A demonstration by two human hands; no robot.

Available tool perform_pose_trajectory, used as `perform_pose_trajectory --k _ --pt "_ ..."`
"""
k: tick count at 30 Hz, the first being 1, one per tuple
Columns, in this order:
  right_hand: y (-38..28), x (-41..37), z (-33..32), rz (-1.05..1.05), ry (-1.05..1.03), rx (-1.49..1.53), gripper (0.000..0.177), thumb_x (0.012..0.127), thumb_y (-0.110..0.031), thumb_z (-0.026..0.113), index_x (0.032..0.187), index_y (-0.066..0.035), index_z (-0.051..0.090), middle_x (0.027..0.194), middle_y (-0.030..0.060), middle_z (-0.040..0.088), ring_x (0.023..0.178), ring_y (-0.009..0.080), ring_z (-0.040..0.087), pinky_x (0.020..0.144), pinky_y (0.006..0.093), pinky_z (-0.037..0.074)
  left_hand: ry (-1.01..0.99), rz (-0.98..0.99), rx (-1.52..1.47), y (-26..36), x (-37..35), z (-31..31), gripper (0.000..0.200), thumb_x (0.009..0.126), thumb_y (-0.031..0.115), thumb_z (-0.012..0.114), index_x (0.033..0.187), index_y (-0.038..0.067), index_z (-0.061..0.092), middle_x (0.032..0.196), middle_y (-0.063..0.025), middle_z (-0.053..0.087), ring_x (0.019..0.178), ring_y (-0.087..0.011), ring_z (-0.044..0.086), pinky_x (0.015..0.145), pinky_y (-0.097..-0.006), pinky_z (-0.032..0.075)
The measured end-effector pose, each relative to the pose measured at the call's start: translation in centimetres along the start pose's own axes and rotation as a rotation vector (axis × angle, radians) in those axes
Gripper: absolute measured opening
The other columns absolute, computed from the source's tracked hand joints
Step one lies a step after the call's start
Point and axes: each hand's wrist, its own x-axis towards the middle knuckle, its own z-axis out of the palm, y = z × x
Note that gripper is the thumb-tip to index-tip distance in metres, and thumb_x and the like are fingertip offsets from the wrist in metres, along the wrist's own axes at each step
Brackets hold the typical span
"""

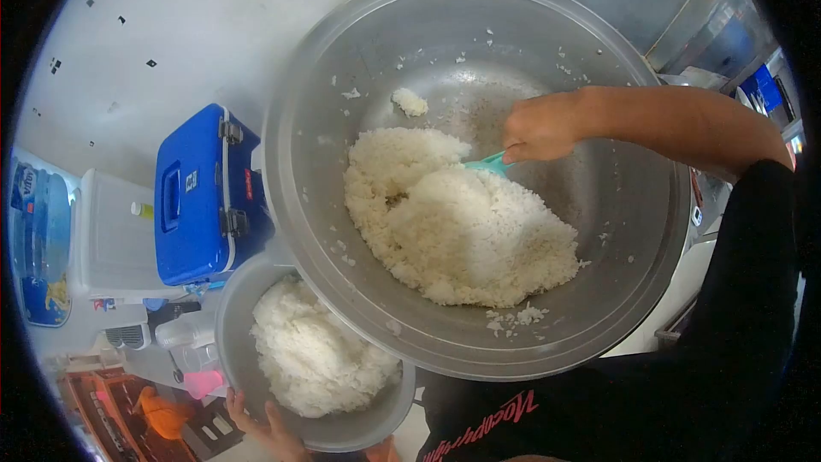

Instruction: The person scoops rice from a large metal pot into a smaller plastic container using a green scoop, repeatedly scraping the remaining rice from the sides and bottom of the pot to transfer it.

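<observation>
1. Grip: the right hand (540,128) is closed around the handle of a turquoise scoop (490,164), whose blade meets the upper edge of a rice mound.
2. The left hand (272,435) has its fingers at the outer side of a gray basin (233,325). The picture's lower edge cuts it off, so I cannot tell how firmly it grips.
3. The white rice (487,231) lies heaped in a wide metal pot (637,205), with a small loose clump (410,103) apart from it near the far wall.
4. A second rice heap (321,346) fills much of the basin, which sits just beside the pot, partly under its rim.
5. Step in hand, as I judge it: working the scoop into the pot's rice.
6. The next move calls for a low, level blade and a steady basin.
</observation>
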Motion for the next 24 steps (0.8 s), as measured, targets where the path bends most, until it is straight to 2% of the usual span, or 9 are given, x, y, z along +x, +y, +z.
perform_pose_trajectory --k 4,6,9,11,13,16,18,20,24 --pt "0.6 -1.0 -1.4 0.033 -0.004 -0.117 0.040 0.102 -0.033 0.054 0.089 0.002 0.070 0.079 0.0243 0.068 0.077 0.0440 0.066 0.073 0.0516 0.053 -0.028 0.063 0.154 -0.5 0.0 -0.3 0.048 0.095 0.016 0.062 0.139 0.005 0.046 0.157 -0.0158 0.034 0.146 -0.0331 0.031 0.120 -0.0485 0.024" --pt "0.1 -2.1 -2.5 0.263 -0.009 -0.324 0.039 0.101 -0.032 0.055 0.088 0.002 0.071 0.081 0.0247 0.068 0.079 0.0434 0.068 0.074 0.0522 0.054 -0.025 0.053 0.100 -0.8 0.0 -0.2 0.047 0.096 0.016 0.062 0.138 0.005 0.046 0.157 -0.0159 0.034 0.146 -0.0332 0.031 0.120 -0.0486 0.024" --pt "0.5 -3.8 -1.1 0.309 -0.026 -0.265 0.042 0.102 -0.033 0.053 0.089 0.002 0.072 0.081 0.0258 0.068 0.082 0.0433 0.068 0.075 0.0533 0.054 -0.013 0.018 -0.024 -1.1 0.0 -0.1 0.046 0.097 0.018 0.062 0.139 0.005 0.046 0.157 -0.0160 0.035 0.145 -0.0330 0.032 0.120 -0.0483 0.024" --pt "-2.1 -4.1 0.4 0.338 -0.051 -0.264 0.043 0.102 -0.034 0.052 0.089 0.002 0.072 0.081 0.0260 0.068 0.083 0.0437 0.068 0.076 0.0538 0.054 -0.016 0.001 -0.098 -1.0 0.4 0.0 0.047 0.098 0.020 0.062 0.139 0.005 0.046 0.157 -0.0159 0.035 0.145 -0.0328 0.032 0.120 -0.0480 0.024" --pt "-3.0 -3.9 0.8 0.357 -0.076 -0.260 0.044 0.103 -0.035 0.051 0.089 0.002 0.072 0.082 0.0263 0.068 0.084 0.0440 0.068 0.076 0.0542 0.054 0.024 0.131 -0.029 -0.7 0.8 0.0 0.051 0.096 0.018 0.070 0.138 -0.001 0.047 0.141 -0.0185 0.047 0.129 -0.0333 0.047 0.109 -0.0483 0.038" --pt "-3.1 -3.5 1.2 0.367 -0.086 -0.166 0.047 0.104 -0.036 0.049 0.089 0.003 0.071 0.085 0.0252 0.069 0.084 0.0441 0.068 0.077 0.0543 0.053 0.009 0.140 -0.085 -1.1 1.0 -0.1 0.051 0.097 0.019 0.069 0.139 0.001 0.046 0.142 -0.0175 0.047 0.131 -0.0328 0.046 0.110 -0.0492 0.037" --pt "-2.7 -2.5 1.1 0.274 -0.102 -0.127 0.047 0.104 -0.035 0.049 0.089 0.004 0.070 0.086 0.0248 0.069 0.085 0.0436 0.068 0.079 0.0536 0.053 0.017 0.122 -0.136 -0.8 0.6 0.1 0.052 0.097 0.019 0.069 0.140 0.001 0.046 0.142 -0.0173 0.047 0.132 -0.0324 0.045 0.110 -0.0494 0.036" --pt "-2.2 -1.7 1.2 0.223 -0.107 -0.104 0.046 0.104 -0.034 0.050 0.087 0.004 0.069 0.084 0.0245 0.068 0.083 0.0431 0.067 0.078 0.0528 0.053 0.039 -0.106 0.045 0.3 -0.1 0.0 0.049 0.098 0.024 0.064 0.139 0.005 0.046 0.156 -0.0158 0.035 0.145 -0.0312 0.033 0.119 -0.0472 0.026" --pt "-1.7 -0.6 1.3 0.065 -0.112 -0.022 0.043 0.101 -0.030 0.052 0.080 0.005 0.066 0.077 0.0238 0.065 0.076 0.0417 0.064 0.073 0.0514 0.051 0.040 -0.024 0.066 0.2 0.1 0.0 0.050 0.098 0.026 0.065 0.140 0.007 0.047 0.155 -0.0151 0.036 0.145 -0.0301 0.033 0.118 -0.0467 0.027"
